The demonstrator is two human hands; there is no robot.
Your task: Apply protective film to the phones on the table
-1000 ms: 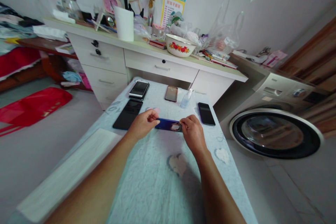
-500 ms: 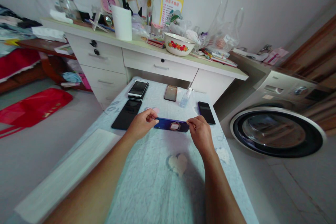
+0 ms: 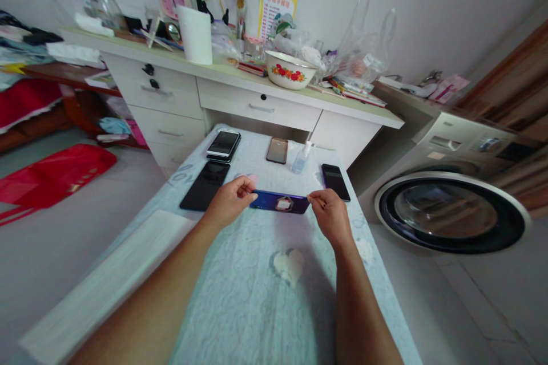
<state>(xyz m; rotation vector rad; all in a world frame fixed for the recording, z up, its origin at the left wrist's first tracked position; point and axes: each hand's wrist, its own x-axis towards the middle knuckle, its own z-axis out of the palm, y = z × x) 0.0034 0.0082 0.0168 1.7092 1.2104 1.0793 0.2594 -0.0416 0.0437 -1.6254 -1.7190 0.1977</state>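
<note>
A blue smartphone point(image 3: 266, 201) is held sideways over the cloth-covered table, its back facing me, with a ring holder point(image 3: 283, 203) on it. My left hand point(image 3: 232, 201) pinches the phone's left end between thumb and fingers. At the right end, my right hand point(image 3: 331, 210) grips the corner with its fingertips. Close by my left hand lies a large black phone or tablet point(image 3: 204, 185), and behind it a small stack of phones point(image 3: 223, 145). Another dark phone point(image 3: 335, 181) rests beyond my right hand. A brownish phone case point(image 3: 277, 150) and a clear spray bottle point(image 3: 302, 157) are farther back.
A long whitish board-like strip point(image 3: 111, 282) runs along the table's left side. The white desk point(image 3: 257, 108) behind carries an enamel bowl point(image 3: 291, 70), a paper roll point(image 3: 194, 35) and plastic bags. A washing machine point(image 3: 462, 142) stands on the right; a red bag point(image 3: 55, 177) lies on the floor.
My right hand has shifted slightly right at the phone's end. The phone stays between both hands, and the whole view has moved a little.
</note>
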